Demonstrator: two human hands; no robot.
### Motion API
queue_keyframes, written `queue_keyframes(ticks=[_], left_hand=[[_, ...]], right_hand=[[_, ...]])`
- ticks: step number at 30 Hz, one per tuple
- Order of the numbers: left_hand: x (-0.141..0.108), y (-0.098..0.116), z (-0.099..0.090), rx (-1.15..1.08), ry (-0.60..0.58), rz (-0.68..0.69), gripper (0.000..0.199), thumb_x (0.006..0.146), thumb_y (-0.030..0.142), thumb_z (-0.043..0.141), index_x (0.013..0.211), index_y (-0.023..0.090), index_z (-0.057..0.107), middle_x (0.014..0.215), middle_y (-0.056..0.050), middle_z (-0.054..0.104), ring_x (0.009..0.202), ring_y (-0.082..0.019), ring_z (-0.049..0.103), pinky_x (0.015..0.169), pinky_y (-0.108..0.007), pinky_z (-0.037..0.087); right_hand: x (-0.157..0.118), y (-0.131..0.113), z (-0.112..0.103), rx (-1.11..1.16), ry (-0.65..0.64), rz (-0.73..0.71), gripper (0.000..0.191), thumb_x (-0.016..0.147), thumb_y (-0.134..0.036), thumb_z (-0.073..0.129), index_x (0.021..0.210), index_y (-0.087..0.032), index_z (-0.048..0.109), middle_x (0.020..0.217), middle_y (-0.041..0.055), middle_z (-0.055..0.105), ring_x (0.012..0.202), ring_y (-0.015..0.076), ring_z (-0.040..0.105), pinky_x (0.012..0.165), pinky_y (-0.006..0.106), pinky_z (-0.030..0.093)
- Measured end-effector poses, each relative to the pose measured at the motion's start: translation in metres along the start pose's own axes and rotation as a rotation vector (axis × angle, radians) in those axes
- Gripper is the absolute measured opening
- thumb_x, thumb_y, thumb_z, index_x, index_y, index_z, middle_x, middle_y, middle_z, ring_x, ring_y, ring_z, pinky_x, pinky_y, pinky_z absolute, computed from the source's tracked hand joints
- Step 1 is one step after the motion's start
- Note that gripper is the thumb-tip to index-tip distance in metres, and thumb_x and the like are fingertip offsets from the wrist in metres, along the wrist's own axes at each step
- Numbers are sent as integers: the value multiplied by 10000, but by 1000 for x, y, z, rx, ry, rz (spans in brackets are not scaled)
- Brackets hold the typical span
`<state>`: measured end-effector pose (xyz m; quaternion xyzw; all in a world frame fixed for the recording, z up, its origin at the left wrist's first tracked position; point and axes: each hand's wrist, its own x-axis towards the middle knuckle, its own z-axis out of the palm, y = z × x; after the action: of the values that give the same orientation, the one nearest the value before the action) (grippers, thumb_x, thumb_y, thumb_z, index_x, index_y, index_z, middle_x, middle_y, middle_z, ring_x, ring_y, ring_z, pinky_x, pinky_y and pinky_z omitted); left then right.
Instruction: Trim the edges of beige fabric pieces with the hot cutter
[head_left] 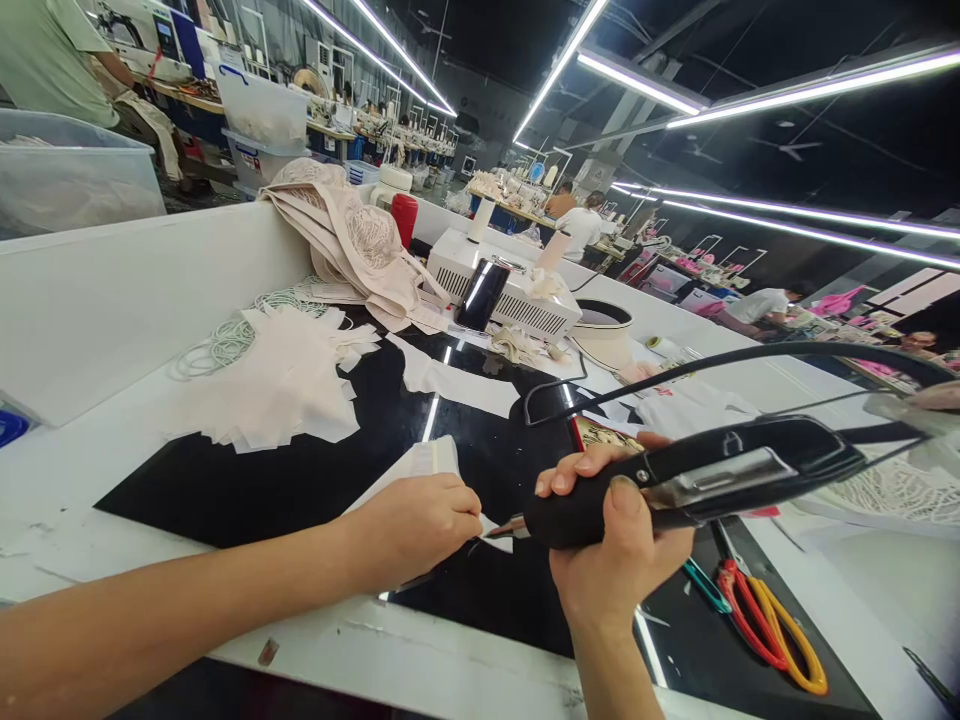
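1. Shows in the background a wide workshop with long rows of sewing machines (405, 128), lit by bright tube lights (559, 65) under a dark ceiling, and at far left a person in light green (52, 60).
2. Has in front a white tabletop (75, 500), bordered by a low white wall (150, 290) along its left and back edges, with a shiny black sheet (247, 490) laid over the middle.
3. Grips with the right hand (622, 570) a black handheld tool (742, 440), with fingers and thumb around its thick front part, above the black sheet, right of the middle of the tabletop's front edge.
4. Points its metal tip (506, 528) leftward, just beside the left hand (420, 520), at the end of a pale piece (444, 455); cannot tell if touching.
5. Has the left hand closed on this pale piece, near the middle of the tabletop's front edge, with fingers curled; cannot see the fingertips' exact hold.
6. Shows toward the left edge a heap of pale cut pieces (277, 380), beside light green cords (229, 340).
7. Shows toward the back left corner piled beige lace items (352, 230); farther right, along the back edge, a white vented box (517, 290).
8. Shows toward the front right corner scissors (731, 578) with red and orange handles.
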<state>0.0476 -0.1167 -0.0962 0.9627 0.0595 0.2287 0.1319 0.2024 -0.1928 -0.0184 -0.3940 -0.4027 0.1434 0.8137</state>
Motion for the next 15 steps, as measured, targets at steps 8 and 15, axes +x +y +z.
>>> queue_keyframes(ticks=[8, 15], left_hand=[[1, 0, -1, -20, -9, -4, 180, 957, 0, 597, 979, 143, 704, 1083, -55, 730, 1031, -217, 700, 915, -311, 605], [1, 2, -5, -24, -23, -14, 192, 945, -20, 598, 976, 132, 710, 1092, -59, 729, 1025, -213, 698, 915, -304, 609]], right_hand=[[5, -10, -10, -40, 58, -39, 357, 808, -259, 777, 1141, -249, 651, 750, -54, 650, 545, 127, 591, 481, 282, 556], [3, -8, -14, -43, 55, -33, 379, 803, -279, 790, 1148, -248, 634, 753, -52, 645, 547, 128, 587, 483, 281, 551]])
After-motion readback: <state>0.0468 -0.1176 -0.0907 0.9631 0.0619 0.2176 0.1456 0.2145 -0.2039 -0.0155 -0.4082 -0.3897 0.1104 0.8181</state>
